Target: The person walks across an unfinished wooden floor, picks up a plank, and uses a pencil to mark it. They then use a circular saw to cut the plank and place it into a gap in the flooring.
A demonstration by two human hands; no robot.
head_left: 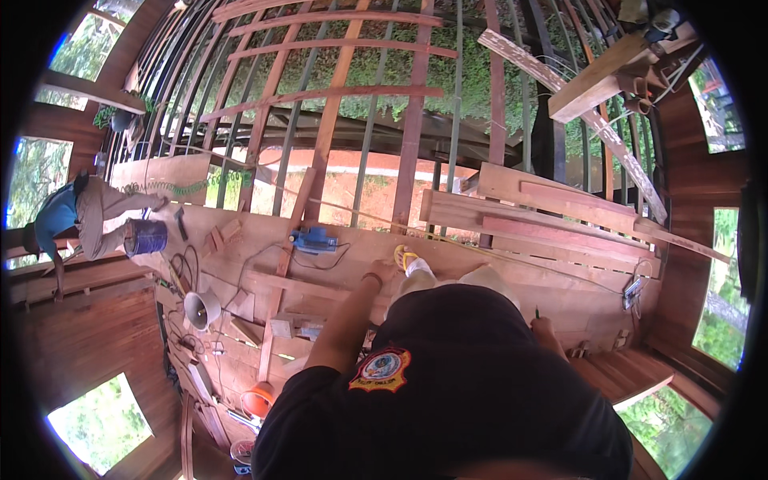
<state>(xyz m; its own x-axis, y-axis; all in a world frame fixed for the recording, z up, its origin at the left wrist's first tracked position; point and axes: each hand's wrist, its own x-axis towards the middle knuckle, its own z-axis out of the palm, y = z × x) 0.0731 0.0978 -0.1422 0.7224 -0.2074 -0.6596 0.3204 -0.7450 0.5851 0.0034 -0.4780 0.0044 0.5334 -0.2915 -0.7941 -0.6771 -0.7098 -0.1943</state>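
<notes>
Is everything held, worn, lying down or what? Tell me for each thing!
right hand: closed around the stick
thin green stick: held
left hand: by the leg, grip unclear
yellow sandal: worn
wooden floor: partly boarded, partly open
blue tool: lying on the floor
other person: bent over

Plank flooring (356, 238) beside open joists (342, 68), viewed from above.
A slim green stick (538, 313) is held in the right hand (545, 326); the left hand (387, 271) is extended forward, with a blue power tool (314, 240) seen to its left.
</notes>
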